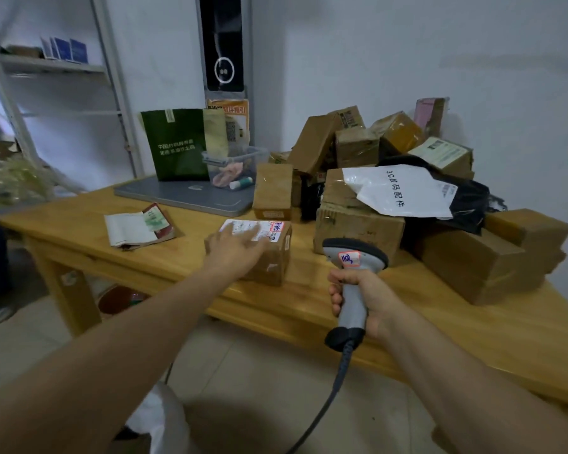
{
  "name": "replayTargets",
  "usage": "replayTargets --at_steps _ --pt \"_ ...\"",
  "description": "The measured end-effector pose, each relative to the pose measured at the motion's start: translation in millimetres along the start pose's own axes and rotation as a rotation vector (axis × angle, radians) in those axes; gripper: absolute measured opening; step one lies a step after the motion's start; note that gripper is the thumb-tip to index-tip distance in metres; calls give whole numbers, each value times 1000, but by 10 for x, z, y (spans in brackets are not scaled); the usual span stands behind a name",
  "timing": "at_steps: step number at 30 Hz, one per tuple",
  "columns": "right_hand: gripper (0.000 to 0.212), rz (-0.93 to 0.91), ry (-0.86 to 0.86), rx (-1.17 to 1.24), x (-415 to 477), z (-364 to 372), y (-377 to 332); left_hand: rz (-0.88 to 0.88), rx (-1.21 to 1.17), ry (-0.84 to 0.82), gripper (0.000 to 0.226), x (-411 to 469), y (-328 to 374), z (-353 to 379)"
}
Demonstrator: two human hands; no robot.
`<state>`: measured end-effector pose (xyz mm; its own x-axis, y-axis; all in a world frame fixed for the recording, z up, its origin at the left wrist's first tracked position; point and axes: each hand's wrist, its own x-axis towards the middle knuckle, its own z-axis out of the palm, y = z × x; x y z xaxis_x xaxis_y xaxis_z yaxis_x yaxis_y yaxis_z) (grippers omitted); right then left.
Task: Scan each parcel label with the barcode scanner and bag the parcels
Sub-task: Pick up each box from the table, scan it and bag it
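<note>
A small brown cardboard parcel [269, 260] with a white label [263, 229] on top sits near the front edge of the wooden table [138, 253]. My left hand [235, 249] lies flat on the parcel's top, fingers spread over the label. To its right, my right hand [363, 294] grips the grey handle of the barcode scanner [354, 257], whose dark head points toward the table; its cable hangs down to the floor. A pile of brown boxes [358, 224] and a white mailer bag [397, 188] fills the table's right side.
A grey laptop [184, 196], a green paper bag [177, 144] and a clear plastic tub [233, 165] stand at the table's back. A folded booklet [138, 227] lies at the left. A metal shelf [53, 67] stands against the left wall. White material [164, 417] lies on the floor.
</note>
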<state>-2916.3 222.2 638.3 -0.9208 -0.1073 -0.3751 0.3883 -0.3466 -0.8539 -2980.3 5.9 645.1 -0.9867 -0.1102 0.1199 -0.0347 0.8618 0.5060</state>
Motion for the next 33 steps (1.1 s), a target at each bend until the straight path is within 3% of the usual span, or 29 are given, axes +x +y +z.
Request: replayTargets --at_steps 2,4,6,9,11,13,15,17,19,23,26,27,30,33 --pt "6 -4 -4 -12 -36 32 -1 33 41 -54 67 -57 71 135" --pt "6 -8 -6 -24 -68 54 -11 42 35 21 67 -38 74 125" --pt "6 -7 -6 -29 -84 61 -14 58 32 115 47 -2 18 37" --pt "9 -2 -7 -31 -74 87 11 -10 -46 116 19 10 -61 -145" --pt "12 3 -13 -30 -46 132 32 -17 -78 163 31 -22 -70 -180" --pt "11 10 -20 -26 -21 190 50 67 25 182 63 -53 -27 -109" --pt "8 17 -25 -23 8 241 71 90 189 38 82 -108 68 10" --pt "9 25 -30 -27 24 261 104 92 277 -27 76 -109 113 123" --pt "13 20 -30 -32 39 243 118 135 258 38 61 -78 91 116" --pt "15 14 -26 -9 84 194 89 109 59 21 49 -164 -69 -124" --pt "12 -9 8 2 141 284 73 39 -292 55 25 -286 -271 -197" --pt "14 -34 26 9 180 334 80 -31 -472 93 22 -316 -307 -196" --pt "27 -87 48 12 256 528 129 -352 -759 176 47 -438 -261 -166" --pt "36 -67 -9 -23 253 716 235 -639 -1069 -86 27 -552 -228 -157"
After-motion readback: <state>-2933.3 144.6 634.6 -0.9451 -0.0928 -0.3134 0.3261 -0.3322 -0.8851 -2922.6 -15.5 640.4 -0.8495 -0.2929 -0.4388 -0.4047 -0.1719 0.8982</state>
